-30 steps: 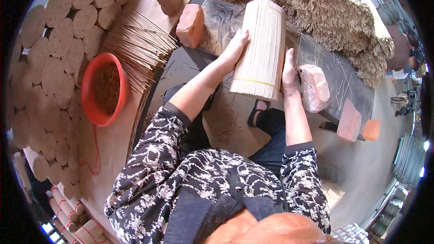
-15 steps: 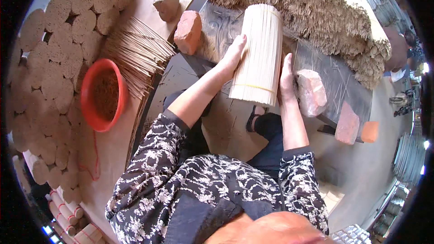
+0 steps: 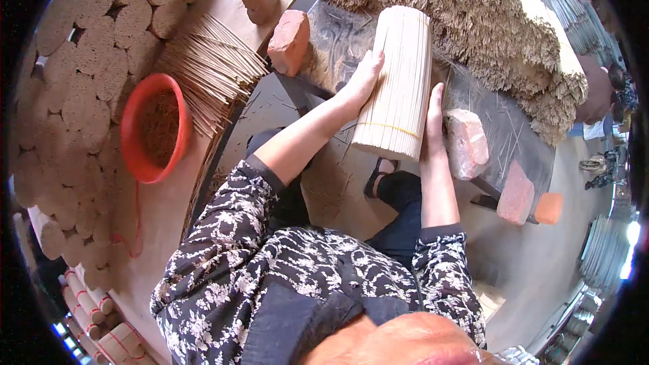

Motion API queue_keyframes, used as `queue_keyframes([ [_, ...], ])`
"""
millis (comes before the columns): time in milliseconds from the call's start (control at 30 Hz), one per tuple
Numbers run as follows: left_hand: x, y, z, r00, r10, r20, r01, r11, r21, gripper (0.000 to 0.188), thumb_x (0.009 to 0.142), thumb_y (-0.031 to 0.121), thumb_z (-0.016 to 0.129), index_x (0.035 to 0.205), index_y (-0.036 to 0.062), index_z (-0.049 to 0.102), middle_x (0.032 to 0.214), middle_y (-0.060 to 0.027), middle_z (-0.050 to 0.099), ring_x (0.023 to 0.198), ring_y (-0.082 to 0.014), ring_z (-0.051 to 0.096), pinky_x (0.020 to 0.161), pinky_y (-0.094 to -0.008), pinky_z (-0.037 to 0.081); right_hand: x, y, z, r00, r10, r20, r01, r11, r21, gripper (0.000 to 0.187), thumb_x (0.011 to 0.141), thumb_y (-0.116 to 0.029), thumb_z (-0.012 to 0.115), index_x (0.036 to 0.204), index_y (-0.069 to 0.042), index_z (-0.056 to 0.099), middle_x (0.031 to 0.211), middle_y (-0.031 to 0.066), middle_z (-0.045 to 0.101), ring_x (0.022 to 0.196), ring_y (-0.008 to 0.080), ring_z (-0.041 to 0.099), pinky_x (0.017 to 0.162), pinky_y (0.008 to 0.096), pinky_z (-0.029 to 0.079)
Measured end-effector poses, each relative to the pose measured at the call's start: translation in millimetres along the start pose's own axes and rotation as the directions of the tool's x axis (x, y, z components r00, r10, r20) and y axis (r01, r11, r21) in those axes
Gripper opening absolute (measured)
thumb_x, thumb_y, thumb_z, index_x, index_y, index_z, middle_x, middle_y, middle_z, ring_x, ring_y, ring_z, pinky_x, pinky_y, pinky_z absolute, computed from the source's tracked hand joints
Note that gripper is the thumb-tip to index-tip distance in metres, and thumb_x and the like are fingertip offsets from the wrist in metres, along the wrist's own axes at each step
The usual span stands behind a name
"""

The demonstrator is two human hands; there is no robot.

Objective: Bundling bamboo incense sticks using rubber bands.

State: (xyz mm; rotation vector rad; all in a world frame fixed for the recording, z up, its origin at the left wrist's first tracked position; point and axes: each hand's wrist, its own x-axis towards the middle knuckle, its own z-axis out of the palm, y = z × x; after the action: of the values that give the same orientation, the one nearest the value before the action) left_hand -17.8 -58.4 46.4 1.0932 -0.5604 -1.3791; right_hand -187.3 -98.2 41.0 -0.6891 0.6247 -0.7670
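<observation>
Between my two hands is a thick round bundle of thin pale sticks, with a yellow band round it near the end closest to me. My left hand presses along its left side, the thumb lying on top. On the opposite side, my right hand holds it with the thumb pointing away from me; its other fingers are hidden by the bundle. The bundle is held up over the gap in front of my lap, tilted, with its far end above the dark work board.
Stick bundles are heaped at the far right. Bricks and a pale reddish brick lie on the board. To the left are loose sticks, a red bowl with brown bits and a tall stack of bundles.
The whole view has turned slightly. Both hands keep the same hold on the bundle, and the near end looks a little more tipped.
</observation>
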Motion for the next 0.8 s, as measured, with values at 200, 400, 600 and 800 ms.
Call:
queue_keyframes([
  [200,-11,19,-9,0.985,-0.099,-0.139,0.092,0.994,-0.057,0.066,0.098,0.057,0.033,0.134,0.0035,0.047,0.124,-0.0081,0.058,0.103,-0.0183,0.057,0.092,-0.0347,0.045,1,-8,4,0.970,-0.137,-0.201,0.096,0.975,-0.201,0.077,0.097,-0.062,0.029,0.137,0.002,0.041,0.132,0.0110,0.051,0.118,0.0201,0.050,0.099,0.0340,0.042],
  [400,19,-20,-24,0.997,-0.011,-0.076,0.012,1.000,0.015,0.066,0.099,0.055,0.033,0.132,0.0011,0.049,0.119,-0.0115,0.061,0.103,-0.0186,0.058,0.091,-0.0318,0.044,9,-3,2,0.967,0.000,-0.255,-0.096,0.926,-0.365,0.075,0.096,-0.062,0.032,0.133,0.001,0.048,0.125,0.0100,0.058,0.111,0.0182,0.056,0.094,0.0290,0.045],
  [600,57,-40,-37,0.980,0.140,-0.140,-0.071,0.909,0.412,0.065,0.097,0.050,0.035,0.124,-0.0083,0.048,0.115,-0.0244,0.061,0.109,-0.0328,0.057,0.094,-0.0416,0.042,8,-3,10,0.994,-0.027,-0.107,-0.011,0.941,-0.338,0.069,0.099,-0.058,0.029,0.134,-0.001,0.046,0.126,0.0086,0.057,0.111,0.0173,0.056,0.095,0.0284,0.044],
  [800,21,-1,-22,0.973,-0.227,-0.047,0.217,0.963,-0.162,0.057,0.098,0.051,0.040,0.122,0.0017,0.055,0.108,-0.0109,0.066,0.091,-0.0193,0.064,0.081,-0.0371,0.052,23,-6,-16,0.970,0.001,-0.242,-0.061,0.968,-0.242,0.070,0.098,-0.059,0.031,0.129,0.001,0.051,0.125,0.0089,0.058,0.110,0.0185,0.056,0.093,0.0316,0.045],
])
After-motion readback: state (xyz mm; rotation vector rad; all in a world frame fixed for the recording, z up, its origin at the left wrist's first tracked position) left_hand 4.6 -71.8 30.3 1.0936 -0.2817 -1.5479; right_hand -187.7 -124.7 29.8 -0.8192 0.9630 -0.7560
